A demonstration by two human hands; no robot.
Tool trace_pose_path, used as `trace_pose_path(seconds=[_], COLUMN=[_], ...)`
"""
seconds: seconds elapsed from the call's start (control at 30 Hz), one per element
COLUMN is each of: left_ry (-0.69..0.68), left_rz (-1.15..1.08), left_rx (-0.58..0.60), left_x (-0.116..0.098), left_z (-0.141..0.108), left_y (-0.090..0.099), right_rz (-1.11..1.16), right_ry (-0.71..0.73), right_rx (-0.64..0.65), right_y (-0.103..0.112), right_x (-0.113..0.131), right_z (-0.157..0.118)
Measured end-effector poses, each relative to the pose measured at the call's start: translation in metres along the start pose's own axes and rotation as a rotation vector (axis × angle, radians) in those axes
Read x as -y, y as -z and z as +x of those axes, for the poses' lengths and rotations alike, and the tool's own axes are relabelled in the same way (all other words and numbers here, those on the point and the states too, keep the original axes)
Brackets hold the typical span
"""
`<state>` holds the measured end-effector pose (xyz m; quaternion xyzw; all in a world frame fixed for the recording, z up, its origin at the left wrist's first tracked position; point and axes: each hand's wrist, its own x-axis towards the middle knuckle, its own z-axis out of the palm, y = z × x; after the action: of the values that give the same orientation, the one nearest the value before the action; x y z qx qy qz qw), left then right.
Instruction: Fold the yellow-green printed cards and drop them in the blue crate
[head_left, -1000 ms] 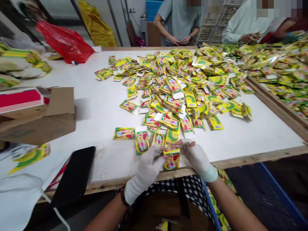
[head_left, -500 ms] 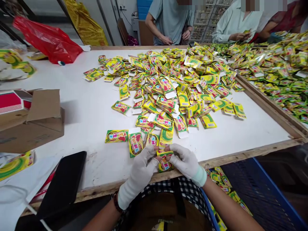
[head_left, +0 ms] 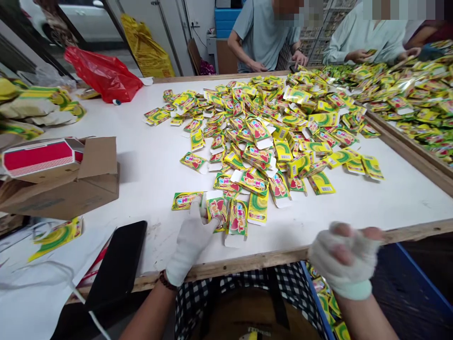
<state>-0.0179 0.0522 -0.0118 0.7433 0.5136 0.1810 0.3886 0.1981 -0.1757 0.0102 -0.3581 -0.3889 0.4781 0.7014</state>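
My left hand (head_left: 193,233), in a white glove with bare fingertips, holds a small yellow-green printed box (head_left: 216,208) near the table's front edge. Its thumb lies over the box's lower front, and a white flap sticks out at the top. Just right of it another box (head_left: 238,218) lies with its white flap toward me. A flat box (head_left: 186,200) lies partly behind my left fingers. My right hand (head_left: 345,262), gloved the same way and blurred, hovers past the table edge above a blue crate (head_left: 421,283). Its fingers are bent and apart, with nothing visible in them.
A heap of similar boxes (head_left: 262,127) covers the table's middle. A wooden divider (head_left: 399,141) separates more packets at right. At left are a black phone (head_left: 118,259), a cardboard carton (head_left: 95,179) and a red bag (head_left: 106,75). Two people's hands work across the table.
Both hands were together on a box at the table edge. My right hand has moved right, over the crate; my left has moved left onto another box. The view has shifted left.
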Motion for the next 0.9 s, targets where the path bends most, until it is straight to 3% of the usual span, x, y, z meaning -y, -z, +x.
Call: trace_pose_path(seconds=[0.07, 0.17, 0.23, 0.33, 0.5, 0.63, 0.77, 0.9], left_ry=[0.034, 0.044, 0.029, -0.009, -0.084, -0.072, -0.081, -0.227], left_rz=[-0.178, -0.387, -0.478, -0.524, -0.476, -0.511, -0.588, -0.377], left_rx=[0.046, 0.040, 0.001, 0.016, 0.225, 0.196, 0.124, 0.152], left_x=[0.001, -0.002, -0.006, -0.011, -0.017, -0.014, -0.003, 0.002], left_z=[0.003, 0.003, -0.003, -0.018, -0.038, -0.039, -0.041, -0.042], left_y=[-0.001, 0.010, 0.023, 0.032, 0.003, -0.021, -0.025, -0.018], right_rz=[-0.051, -0.479, -0.756, -0.985, -0.813, -0.699, -0.734, -0.789], right_ry=[-0.122, -0.200, -0.188, -0.149, -0.037, -0.064, -0.135, -0.213], right_rx=[-0.025, 0.249, 0.342, 0.187, -0.086, -0.244, -0.199, -0.130], right_y=[-0.028, -0.061, -0.066, -0.054, -0.045, -0.054, -0.053, -0.047], right_x=[-0.007, -0.030, -0.048, -0.068, -0.073, -0.079, -0.080, -0.071], right_z=[0.015, 0.044, 0.061, 0.077, 0.079, 0.067, 0.060, 0.060])
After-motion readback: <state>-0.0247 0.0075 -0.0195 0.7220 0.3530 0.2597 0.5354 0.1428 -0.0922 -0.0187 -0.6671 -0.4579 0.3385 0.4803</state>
